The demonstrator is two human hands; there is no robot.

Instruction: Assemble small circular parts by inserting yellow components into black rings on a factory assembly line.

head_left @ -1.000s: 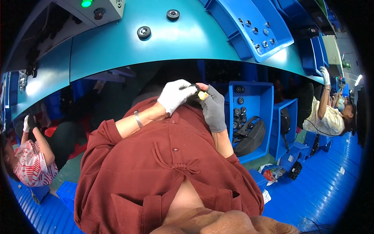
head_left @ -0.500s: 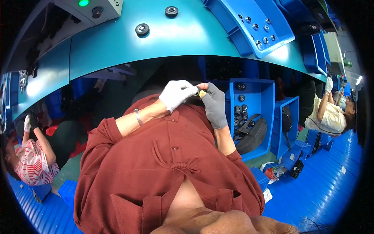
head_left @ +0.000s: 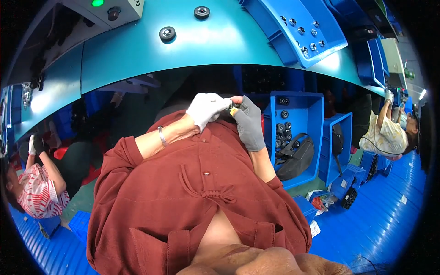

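My left hand [head_left: 205,111], in a white glove, is closed with its fingertips pinched in front of my chest. My right hand [head_left: 250,124] wears a grey glove with a bare fingertip and a yellow patch at the thumb tip. It meets the left, also pinched. Between the fingertips is a small part [head_left: 228,107], partly dark and shiny; the fingers cover most of it and its kind is unclear. Beyond the hands, two small black wheels with silver hubs, one nearer [head_left: 167,34] and one farther [head_left: 201,13], lie on the teal table [head_left: 133,55].
A blue tray [head_left: 293,55] with several shiny round parts stands on the table at right. Below it, a blue bin [head_left: 298,178] holds black wheels [head_left: 284,130] and a black bag [head_left: 298,158]. Co-workers sit at left [head_left: 41,192] and right [head_left: 385,133]. A grey machine [head_left: 123,13] stands far left.
Both hands have shifted slightly to the left, still together. The yellow thumb tip and the small part between the fingers show a little more. The wheels and tray have not moved.
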